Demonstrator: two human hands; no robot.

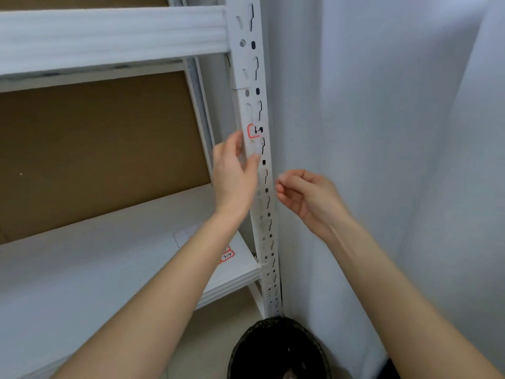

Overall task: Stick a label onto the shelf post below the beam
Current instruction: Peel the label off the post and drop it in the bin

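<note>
A red-bordered label (pixel 254 131) sits on the front face of the white shelf post (pixel 266 187), well below the white beam (pixel 109 36) that joins the post near the top of the view. Black handwriting on it reads something like "6-9"; the last character is smudged and cannot be read with certainty. The label's long axis runs across the post, at right angles to the post's own upright length, and its writing reads level from left to right. Its left edge wraps toward the post's left side.

Just below the label, the left hand (pixel 236 170) rests against the post with fingers spread loosely, fingertips touching the metal beneath the label, gripping nothing. To the right of the post and lower than the label, the right hand (pixel 306 195) hovers clear of the metal with thumb and forefinger pinched together; whether anything lies between them cannot be told.

Left of the post and far below the label, more red-bordered labels (pixel 227 255) lie on the white shelf board (pixel 109 255); one reads "7-4". At the post's foot stands a dark woven basket (pixel 278 348).
</note>
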